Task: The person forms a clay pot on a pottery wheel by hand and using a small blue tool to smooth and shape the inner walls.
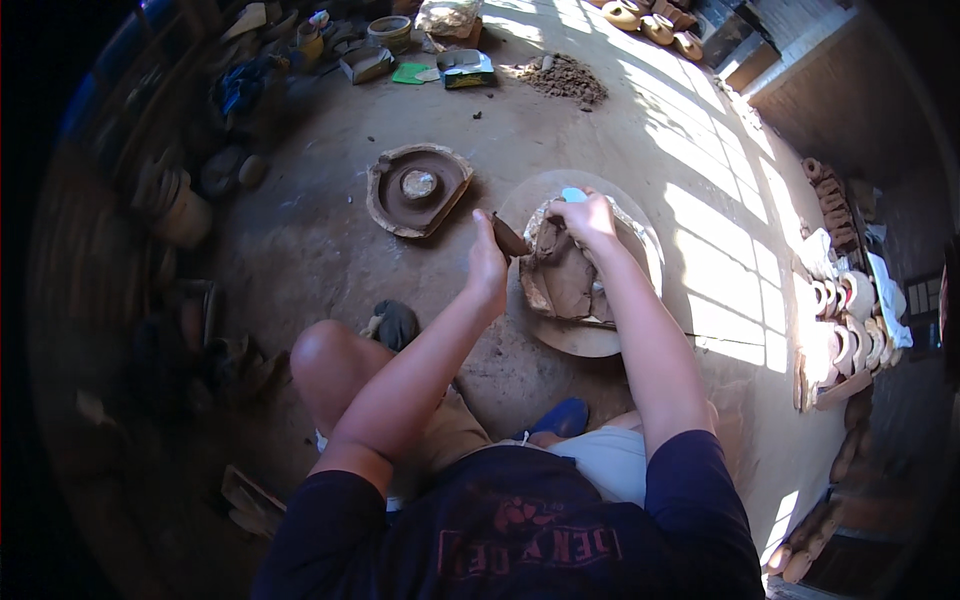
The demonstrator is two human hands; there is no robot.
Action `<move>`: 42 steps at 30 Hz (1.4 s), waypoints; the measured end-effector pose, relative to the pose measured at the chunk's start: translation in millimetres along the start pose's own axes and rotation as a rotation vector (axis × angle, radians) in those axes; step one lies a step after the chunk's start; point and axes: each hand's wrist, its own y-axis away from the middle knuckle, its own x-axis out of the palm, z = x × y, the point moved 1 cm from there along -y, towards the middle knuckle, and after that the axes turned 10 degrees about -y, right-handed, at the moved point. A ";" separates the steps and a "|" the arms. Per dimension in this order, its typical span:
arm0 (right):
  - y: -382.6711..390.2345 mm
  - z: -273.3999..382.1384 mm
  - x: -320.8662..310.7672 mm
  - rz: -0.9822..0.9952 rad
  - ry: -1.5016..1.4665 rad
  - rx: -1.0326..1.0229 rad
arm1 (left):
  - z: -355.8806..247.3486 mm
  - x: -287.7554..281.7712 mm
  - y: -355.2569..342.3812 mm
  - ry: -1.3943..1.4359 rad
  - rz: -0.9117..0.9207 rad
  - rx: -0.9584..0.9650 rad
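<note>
A whitish mould lined with brown clay (pixel 565 285) sits on a round board (pixel 580 342) on the floor before me. My left hand (pixel 487 262) is at the mould's left side, closed on a dark brown slab of clay (pixel 509 238). At the mould's far edge my right hand (pixel 592 217) is closed with its fingers against the clay. A small light-blue flat piece (pixel 574 194) sticks out past these fingers; its kind is unclear. To the left lies a second mould (pixel 380 205), its hollow lined with clay around a pale round core.
A heap of crumbled clay (pixel 570 82) lies at the back, near boxes (pixel 466 68) and a bucket (pixel 390 33). Round clay pieces (pixel 850 340) are stacked at the right. A dark cloth bundle (pixel 396 325) lies by my left knee. Sunlight stripes the floor.
</note>
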 end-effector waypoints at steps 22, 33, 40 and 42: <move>21.6 -5.8 -27.8 -0.007 0.520 -0.162 | 67.5 -19.8 -13.5 -0.600 0.052 0.204; 11.3 -22.3 -9.9 0.147 0.417 -0.311 | 80.8 -17.4 -27.8 -0.544 0.145 0.207; 36.9 -15.7 -14.6 0.241 0.417 -0.421 | 58.8 -16.5 -31.6 -0.337 0.311 0.193; 43.6 -11.2 -13.3 0.328 0.443 -0.381 | 53.4 -17.9 -33.2 -0.324 0.344 0.154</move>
